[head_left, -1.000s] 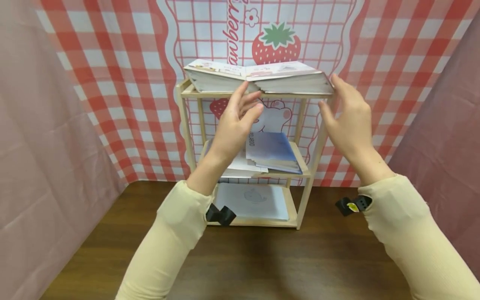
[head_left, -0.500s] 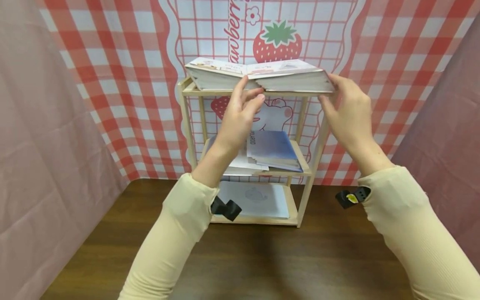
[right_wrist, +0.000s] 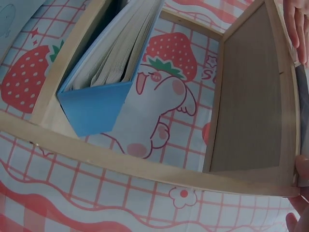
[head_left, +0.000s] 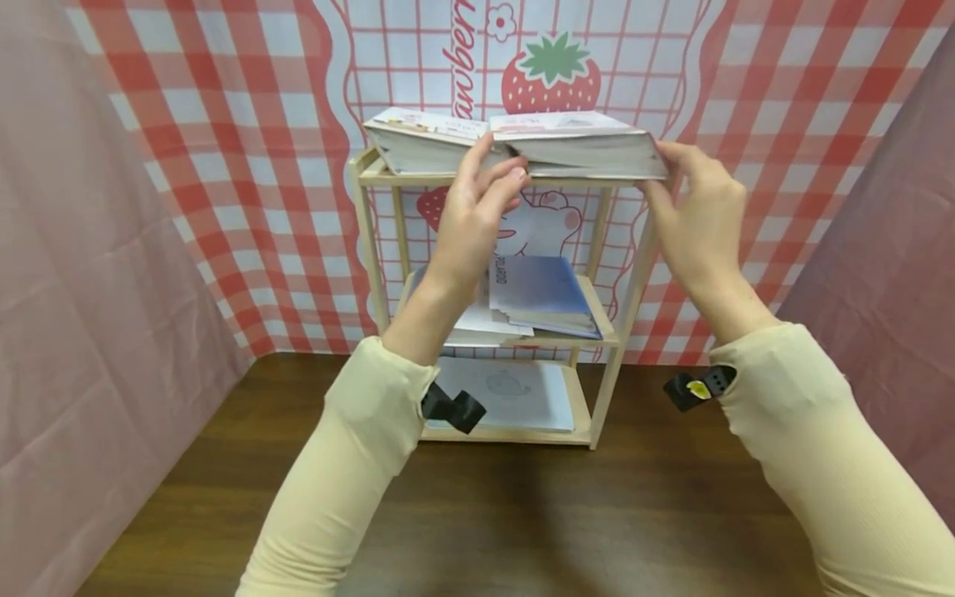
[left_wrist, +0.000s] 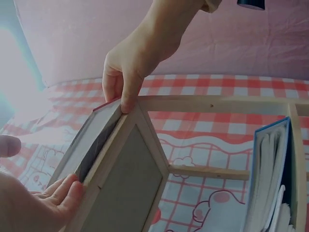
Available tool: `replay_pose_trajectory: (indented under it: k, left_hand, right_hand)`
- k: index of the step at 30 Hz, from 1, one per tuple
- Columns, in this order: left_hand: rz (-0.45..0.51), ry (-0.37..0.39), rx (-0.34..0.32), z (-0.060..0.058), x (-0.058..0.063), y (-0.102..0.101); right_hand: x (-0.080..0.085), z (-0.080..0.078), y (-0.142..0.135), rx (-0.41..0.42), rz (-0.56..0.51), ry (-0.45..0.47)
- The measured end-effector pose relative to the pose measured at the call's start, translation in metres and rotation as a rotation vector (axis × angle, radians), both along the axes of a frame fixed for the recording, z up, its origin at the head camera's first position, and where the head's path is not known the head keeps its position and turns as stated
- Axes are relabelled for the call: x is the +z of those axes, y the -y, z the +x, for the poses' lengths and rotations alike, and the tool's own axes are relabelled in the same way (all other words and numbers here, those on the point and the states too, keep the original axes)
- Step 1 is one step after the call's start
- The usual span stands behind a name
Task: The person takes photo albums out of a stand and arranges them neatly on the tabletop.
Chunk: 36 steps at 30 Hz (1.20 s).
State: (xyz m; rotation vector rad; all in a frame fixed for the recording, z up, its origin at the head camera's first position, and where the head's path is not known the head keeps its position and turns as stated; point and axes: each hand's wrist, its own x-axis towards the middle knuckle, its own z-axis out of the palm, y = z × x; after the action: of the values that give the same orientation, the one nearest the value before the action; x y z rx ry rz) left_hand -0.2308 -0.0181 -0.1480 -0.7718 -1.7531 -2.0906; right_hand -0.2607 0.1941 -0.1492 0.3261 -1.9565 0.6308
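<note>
A wooden shelf stands on a brown worktop. Across its top tier lies a thick open book. The middle tier bears a blue book at the right, white papers at the left. On the bottom tier, a pale booklet with a whale drawing lies flat.

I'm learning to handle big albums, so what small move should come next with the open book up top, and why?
I'd probably raise the open book's right edge slightly with the right hand. That hand's fingers are at that edge, the left hand is by the book's front middle, and the book lies spread across the top shelf.
</note>
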Motion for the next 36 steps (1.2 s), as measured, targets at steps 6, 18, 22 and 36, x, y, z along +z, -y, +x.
replay_pose_trajectory:
  k: [6,18,22,36]
  left_hand:
    - [0.035,0.002,-0.014,0.003,0.003,0.0]
    - [0.134,-0.011,-0.013,0.016,-0.002,-0.005]
    - [0.216,0.022,-0.039,0.016,-0.003,-0.007]
    - [0.402,0.186,0.011,0.001,0.009,-0.019]
  right_hand:
    - [0.004,0.003,-0.001,-0.009,-0.036,-0.053]
    - [-0.003,0.016,-0.002,0.016,-0.112,-0.078]
    - [-0.009,0.019,0.001,0.033,-0.134,-0.1]
    - [0.004,0.027,0.0,0.343,-0.55,0.152]
